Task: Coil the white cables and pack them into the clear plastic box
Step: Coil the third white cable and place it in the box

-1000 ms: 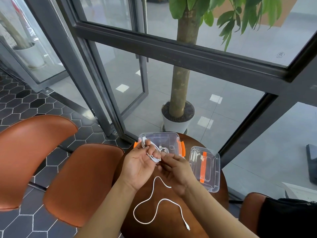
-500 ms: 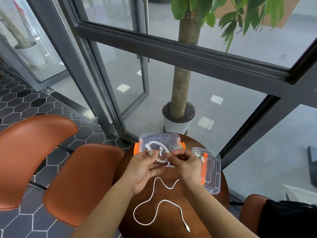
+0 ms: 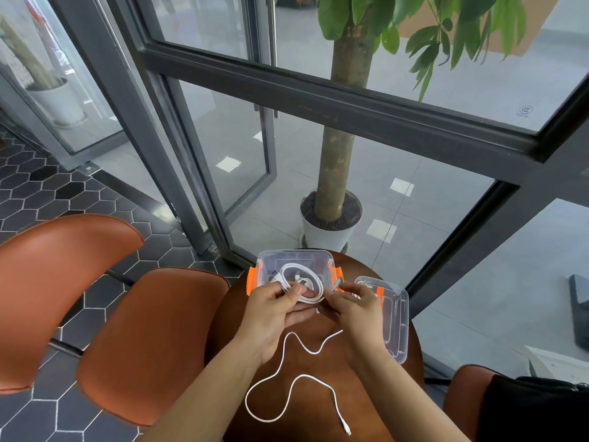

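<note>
- Left hand (image 3: pixel 276 309): fingers and thumb curl in and pinch the left side of a coiled white cable (image 3: pixel 304 283).
- Right hand (image 3: pixel 357 309): fingers are curled and pinch the right side of the same coil, close to one of its plug ends.
- The coil is a flat oval of several loops stretched between the two hands, just past the fingertips. It sits over the near part of the open clear plastic box (image 3: pixel 296 258). It is unclear whether the coil touches the box floor.
- The box has orange latches on both sides and stands just beyond both hands, at the far edge of a round dark wooden table (image 3: pixel 314 409).
- The clear lid (image 3: pixel 396 317), with an orange strip, lies flat just to the right of the right hand.
- A second white cable (image 3: pixel 287 381) lies loose and wavy on the table, below the wrists and between the forearms.
- Two orange-brown chairs (image 3: pixel 149 339) stand to the left of the left hand.
- A potted tree (image 3: pixel 330 224) stands beyond the box, behind a glass wall.
</note>
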{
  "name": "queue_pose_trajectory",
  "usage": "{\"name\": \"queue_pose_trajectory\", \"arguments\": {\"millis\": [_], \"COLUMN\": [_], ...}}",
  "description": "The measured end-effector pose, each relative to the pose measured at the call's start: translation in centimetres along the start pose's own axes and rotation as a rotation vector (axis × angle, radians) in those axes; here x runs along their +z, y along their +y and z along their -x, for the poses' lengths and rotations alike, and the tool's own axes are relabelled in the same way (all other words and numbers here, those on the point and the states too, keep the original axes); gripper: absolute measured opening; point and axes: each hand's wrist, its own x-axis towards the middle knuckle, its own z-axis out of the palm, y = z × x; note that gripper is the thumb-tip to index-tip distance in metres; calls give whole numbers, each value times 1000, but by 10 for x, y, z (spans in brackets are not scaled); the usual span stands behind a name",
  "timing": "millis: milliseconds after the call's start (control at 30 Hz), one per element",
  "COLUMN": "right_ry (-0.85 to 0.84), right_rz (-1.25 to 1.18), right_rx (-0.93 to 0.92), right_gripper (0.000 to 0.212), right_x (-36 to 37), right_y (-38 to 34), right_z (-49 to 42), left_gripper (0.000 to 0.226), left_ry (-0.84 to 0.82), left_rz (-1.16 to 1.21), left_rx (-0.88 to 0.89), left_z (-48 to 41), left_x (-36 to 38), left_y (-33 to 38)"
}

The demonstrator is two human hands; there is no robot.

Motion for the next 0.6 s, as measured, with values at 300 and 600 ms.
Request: {"name": "queue_pose_trajectory", "arguments": {"millis": [300,600], "right_ry": [-496,-526], "right_rz": [274,-44], "right_rx": [10,297], "right_gripper": [25,33], "right_x": [-19,-22], "right_y": [-14,-14], "right_z": [-22,-22], "left_gripper": [22,17], "left_ry": [-82,-79], "left_rz": [-129,-396], "left_rx": [-96,-173], "left_z": [5,3], "left_x": [1,0], "left_y": [11,15]}}
